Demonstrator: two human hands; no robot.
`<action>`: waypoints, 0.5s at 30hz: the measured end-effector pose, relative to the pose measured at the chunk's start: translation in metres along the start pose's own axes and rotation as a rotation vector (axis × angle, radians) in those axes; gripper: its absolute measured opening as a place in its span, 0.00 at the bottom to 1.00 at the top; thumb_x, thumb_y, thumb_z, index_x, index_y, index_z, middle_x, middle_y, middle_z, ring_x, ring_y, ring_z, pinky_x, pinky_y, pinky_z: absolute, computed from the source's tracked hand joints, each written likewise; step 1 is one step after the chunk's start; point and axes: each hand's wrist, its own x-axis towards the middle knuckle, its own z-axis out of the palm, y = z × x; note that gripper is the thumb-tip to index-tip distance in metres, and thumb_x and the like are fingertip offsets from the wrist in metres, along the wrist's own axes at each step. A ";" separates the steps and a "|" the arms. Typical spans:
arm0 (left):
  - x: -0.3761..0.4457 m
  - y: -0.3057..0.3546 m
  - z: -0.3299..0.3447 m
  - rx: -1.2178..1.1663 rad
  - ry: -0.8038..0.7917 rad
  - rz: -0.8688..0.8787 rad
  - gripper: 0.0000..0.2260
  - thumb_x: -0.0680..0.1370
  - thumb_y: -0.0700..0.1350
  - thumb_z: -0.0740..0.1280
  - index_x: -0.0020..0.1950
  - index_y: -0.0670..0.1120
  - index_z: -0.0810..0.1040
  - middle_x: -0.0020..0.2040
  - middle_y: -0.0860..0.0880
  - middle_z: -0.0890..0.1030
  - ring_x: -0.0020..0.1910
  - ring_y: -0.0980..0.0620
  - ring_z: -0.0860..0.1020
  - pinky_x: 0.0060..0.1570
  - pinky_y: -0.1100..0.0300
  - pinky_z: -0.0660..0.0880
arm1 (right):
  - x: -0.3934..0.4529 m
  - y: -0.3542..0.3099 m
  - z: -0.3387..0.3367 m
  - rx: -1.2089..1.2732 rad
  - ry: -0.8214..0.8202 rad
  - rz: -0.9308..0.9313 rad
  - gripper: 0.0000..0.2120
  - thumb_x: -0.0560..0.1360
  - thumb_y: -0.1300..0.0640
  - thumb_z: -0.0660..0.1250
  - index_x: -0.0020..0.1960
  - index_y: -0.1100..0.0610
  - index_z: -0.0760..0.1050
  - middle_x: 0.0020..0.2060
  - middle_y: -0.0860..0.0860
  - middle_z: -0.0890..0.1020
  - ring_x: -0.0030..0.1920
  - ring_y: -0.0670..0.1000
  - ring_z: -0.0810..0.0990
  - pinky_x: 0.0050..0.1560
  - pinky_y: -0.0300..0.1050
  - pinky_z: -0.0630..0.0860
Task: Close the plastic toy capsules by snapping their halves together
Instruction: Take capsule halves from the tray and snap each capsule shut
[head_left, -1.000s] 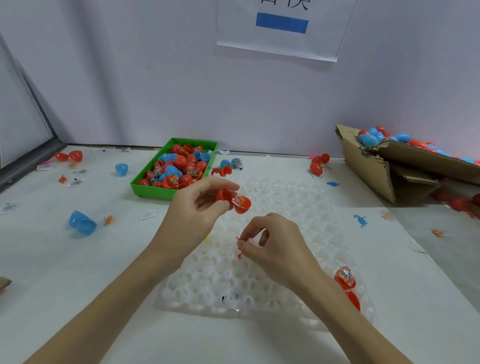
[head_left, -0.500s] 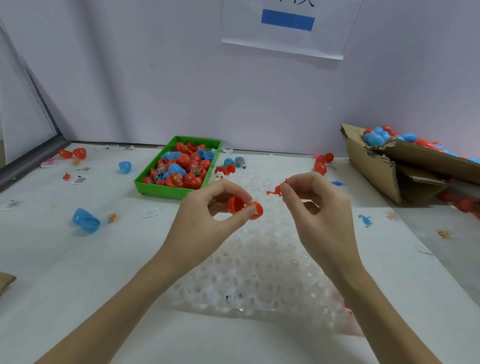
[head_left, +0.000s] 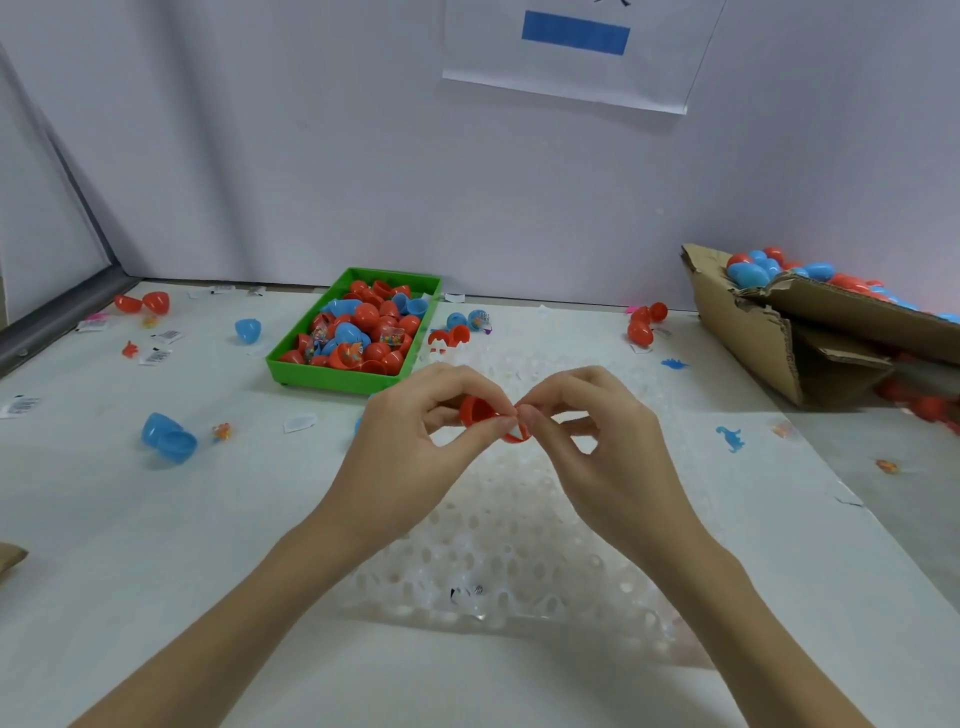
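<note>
Capsule (head_left: 493, 418), red, hinged open, held mid-frame above the white dimpled tray (head_left: 519, 545) on the tabletop (head_left: 130, 519). Left hand (head_left: 410, 441) curled round it, thumb and forefinger pinching the left half, open mouths turned up and rightward. Right hand (head_left: 597, 441) just beside and touching at the right half, fingers (head_left: 530, 415) pinched together over that half's mouth; whether the small toy was between them could not be told. Long axis of the opened pair lying roughly left to right across the frame, hinge between the two hands. Right half nearer the right hand, so folding it leftward onto the other half judged the closing move. Green bin (head_left: 332, 374) of loose halves at centre, cardboard box (head_left: 753, 332) of capsules at upper right
</note>
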 end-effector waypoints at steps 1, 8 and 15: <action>0.000 0.000 0.000 -0.029 0.012 -0.010 0.03 0.77 0.41 0.76 0.49 0.47 0.85 0.46 0.51 0.85 0.50 0.47 0.85 0.53 0.59 0.82 | 0.000 0.000 0.000 0.066 -0.019 0.016 0.08 0.81 0.60 0.67 0.49 0.51 0.84 0.48 0.44 0.83 0.51 0.44 0.82 0.51 0.37 0.80; 0.004 0.002 -0.006 -0.299 0.135 -0.177 0.04 0.77 0.41 0.76 0.48 0.50 0.86 0.47 0.49 0.87 0.50 0.47 0.87 0.52 0.63 0.80 | 0.001 -0.008 -0.003 0.483 -0.135 0.081 0.13 0.80 0.62 0.70 0.63 0.57 0.83 0.53 0.48 0.87 0.52 0.49 0.87 0.53 0.42 0.83; -0.001 0.002 0.000 -0.114 0.110 -0.108 0.09 0.77 0.40 0.76 0.54 0.48 0.80 0.49 0.52 0.85 0.49 0.50 0.86 0.50 0.61 0.83 | -0.005 0.002 0.011 0.067 0.022 -0.123 0.11 0.80 0.62 0.69 0.61 0.55 0.84 0.54 0.51 0.79 0.41 0.47 0.85 0.46 0.36 0.81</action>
